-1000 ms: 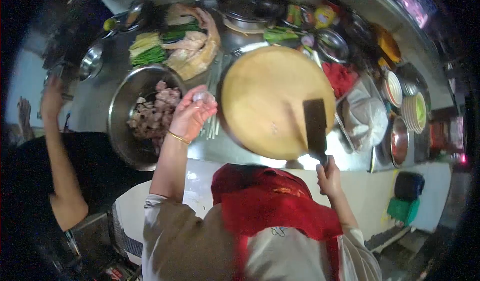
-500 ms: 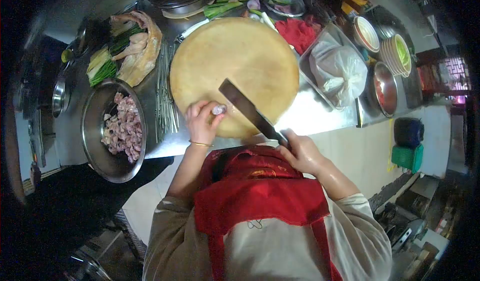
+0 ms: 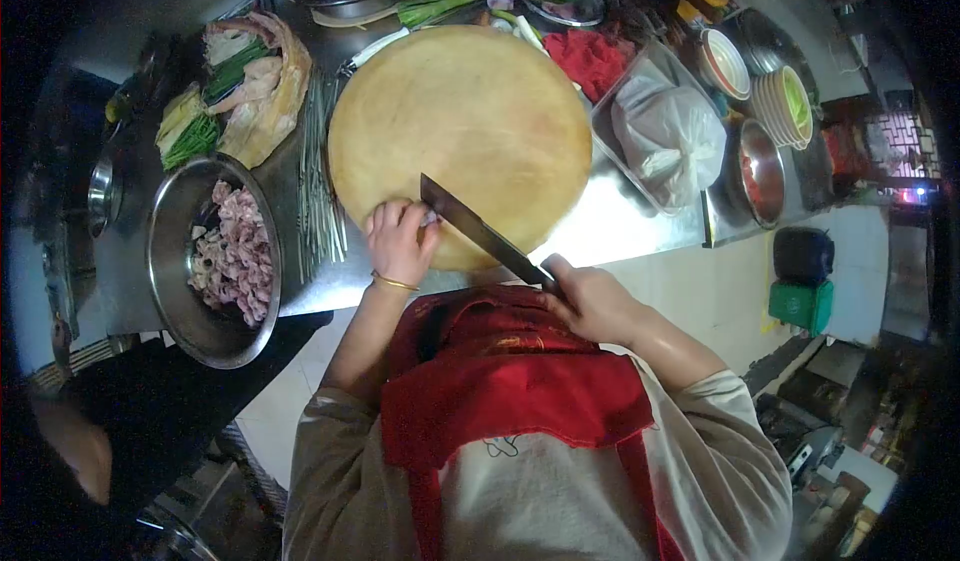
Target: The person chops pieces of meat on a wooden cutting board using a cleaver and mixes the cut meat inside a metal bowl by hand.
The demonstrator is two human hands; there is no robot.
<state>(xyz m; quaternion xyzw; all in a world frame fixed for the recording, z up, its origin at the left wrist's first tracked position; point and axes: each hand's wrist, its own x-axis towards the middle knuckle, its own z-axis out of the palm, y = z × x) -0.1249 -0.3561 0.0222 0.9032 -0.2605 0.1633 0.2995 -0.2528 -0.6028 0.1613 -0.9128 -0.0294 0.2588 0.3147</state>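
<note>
My right hand [image 3: 588, 299] is closed round the handle of a dark cleaver [image 3: 480, 231], whose blade slants over the near part of a round wooden board [image 3: 460, 121]. Close to the blade's far end, my left hand [image 3: 402, 239] pinches a small pale purplish piece [image 3: 430, 218] against the board; its exact shape is mostly hidden by the fingers. To the left stands a large steel bowl [image 3: 165, 286] with chunks of raw meat [image 3: 240, 251] in it. Thin metal skewers [image 3: 318, 181] lie between bowl and board.
Greens [image 3: 190, 136] and a large piece of meat [image 3: 275, 91] lie at the back left. Right of the board are a red cloth [image 3: 590, 61], a white plastic bag [image 3: 670, 136] in a tray and stacked bowls [image 3: 783, 111]. Another person's arm [image 3: 75, 441] shows at left.
The cleaver has swung from the board's right side across to my left hand. My left hand has come from beside the meat bowl onto the board. The view has shifted too.
</note>
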